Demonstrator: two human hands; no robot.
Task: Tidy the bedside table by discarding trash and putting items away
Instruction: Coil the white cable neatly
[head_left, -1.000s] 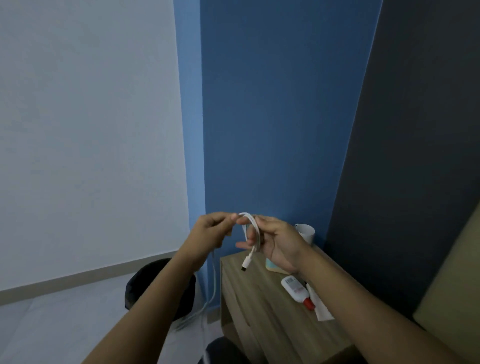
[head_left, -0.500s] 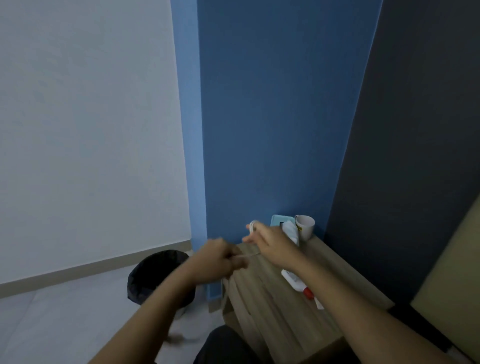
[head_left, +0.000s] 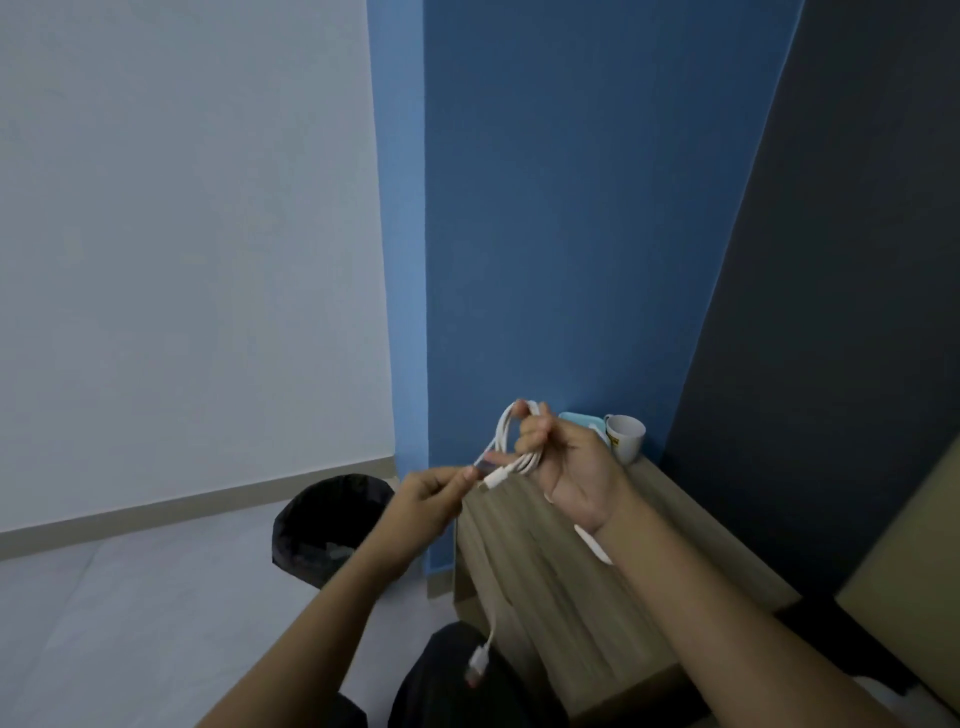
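A white charging cable (head_left: 511, 447) is looped in several coils around the fingers of my right hand (head_left: 566, 467), held above the left end of the wooden bedside table (head_left: 670, 561). My left hand (head_left: 431, 493) pinches a strand of the same cable just left of the coils. One free end with a plug (head_left: 478, 662) dangles low in front of the table. A white mug (head_left: 626, 436) and a light blue flat object (head_left: 579, 418) stand at the table's back, partly hidden by my right hand. A white object (head_left: 592, 543) shows under my right wrist.
A black bin with a dark liner (head_left: 327, 525) stands on the pale floor left of the table, against the blue wall. A tan headboard or bed edge (head_left: 914, 561) rises at the right. My dark-clothed knee (head_left: 447, 675) is below the table front.
The cable is wound in more loops on my right hand, which has risen again. My left hand now pinches a strand close to the coils; a plug end hangs down.
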